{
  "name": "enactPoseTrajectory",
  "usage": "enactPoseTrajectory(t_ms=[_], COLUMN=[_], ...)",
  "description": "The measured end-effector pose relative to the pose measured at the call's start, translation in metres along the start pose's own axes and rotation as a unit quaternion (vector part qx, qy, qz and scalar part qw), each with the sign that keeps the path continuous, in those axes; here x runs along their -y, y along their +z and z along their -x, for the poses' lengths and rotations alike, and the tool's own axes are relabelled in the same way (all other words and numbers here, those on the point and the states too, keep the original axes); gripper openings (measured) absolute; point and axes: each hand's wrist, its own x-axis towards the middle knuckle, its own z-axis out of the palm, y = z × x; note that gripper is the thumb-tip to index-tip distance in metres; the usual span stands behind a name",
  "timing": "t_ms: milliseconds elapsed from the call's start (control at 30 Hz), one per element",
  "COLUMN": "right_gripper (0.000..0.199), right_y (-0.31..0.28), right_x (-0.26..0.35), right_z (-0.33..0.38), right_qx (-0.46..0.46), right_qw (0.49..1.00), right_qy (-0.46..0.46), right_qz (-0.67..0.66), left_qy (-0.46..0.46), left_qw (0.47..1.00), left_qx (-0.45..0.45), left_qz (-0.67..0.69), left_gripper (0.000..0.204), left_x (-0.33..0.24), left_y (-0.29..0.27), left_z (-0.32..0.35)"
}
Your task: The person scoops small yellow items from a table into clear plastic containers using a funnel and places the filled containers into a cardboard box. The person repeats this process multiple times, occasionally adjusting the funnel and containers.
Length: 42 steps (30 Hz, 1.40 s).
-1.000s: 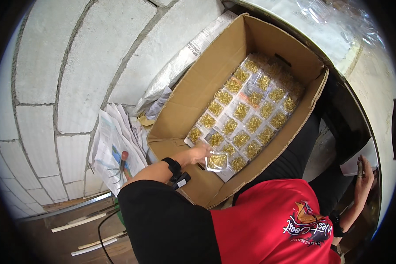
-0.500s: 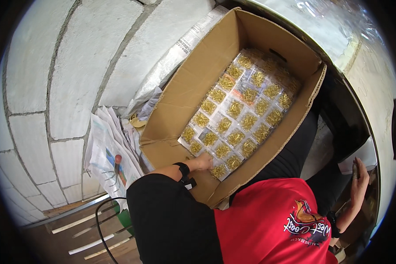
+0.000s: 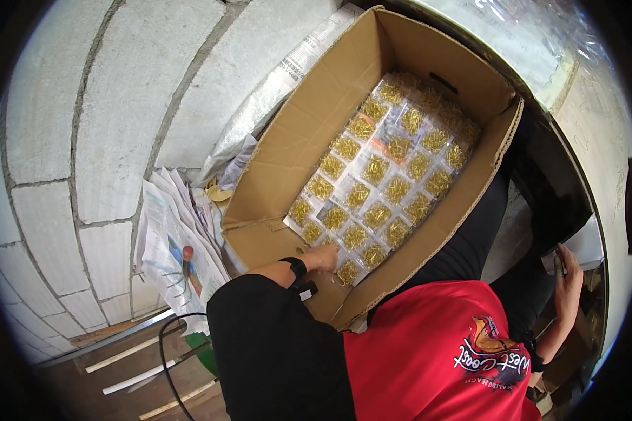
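Note:
A large brown cardboard box (image 3: 288, 140) stands open in front of me. Inside lie rows of clear plastic packets (image 3: 376, 170) filled with small gold-coloured metal pieces, with printed paper showing between them. My left hand (image 3: 321, 258) reaches into the near end of the box, beside the closest packet (image 3: 346, 272). Its fingers are curled; whatever may be in them is hidden. Off to the right, my right hand (image 3: 569, 272) is closed around a small dark object, too small to name, against the edge of a white sheet or bag (image 3: 586, 245).
Folded printed papers (image 3: 172, 242) and a red-topped stick (image 3: 187, 254) lie left of the box, by a white block wall (image 3: 119, 126). A black cable (image 3: 163, 351) curves over wooden slats. At upper right, clear plastic (image 3: 541, 28) covers part of a pale tabletop (image 3: 600, 140).
My left hand has shifted very slightly up along the packet row. My right hand has risen a little at the white sheet. The packets lie as before.

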Motion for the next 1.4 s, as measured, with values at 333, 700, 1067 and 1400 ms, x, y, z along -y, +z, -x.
enactPoseTrajectory(t_ms=[333, 700, 1067, 1400], right_gripper=[0.027, 0.027, 0.029, 0.028], right_y=[0.003, 0.004, 0.006, 0.008], right_x=[0.006, 0.011, 0.019, 0.017], right_z=[-0.002, -0.002, -0.002, -0.002], right_qx=[0.004, 0.012, 0.025, 0.023], right_qw=[1.0, 1.0, 0.999, 1.0], right_qy=[0.001, 0.007, 0.019, 0.008], right_qz=[0.009, 0.017, 0.029, 0.017], left_qy=[0.013, 0.196, 0.239, 0.289], left_qw=[0.99, 0.976, 0.954, 0.899], left_qx=[-0.033, -0.033, -0.058, -0.082], left_qz=[-0.135, -0.093, -0.172, -0.319], left_gripper=[0.014, 0.012, 0.019, 0.023], left_x=[-0.012, -0.01, -0.017, -0.032], left_y=[-0.002, 0.002, -0.009, -0.008], left_z=[0.005, 0.0, 0.007, 0.008])
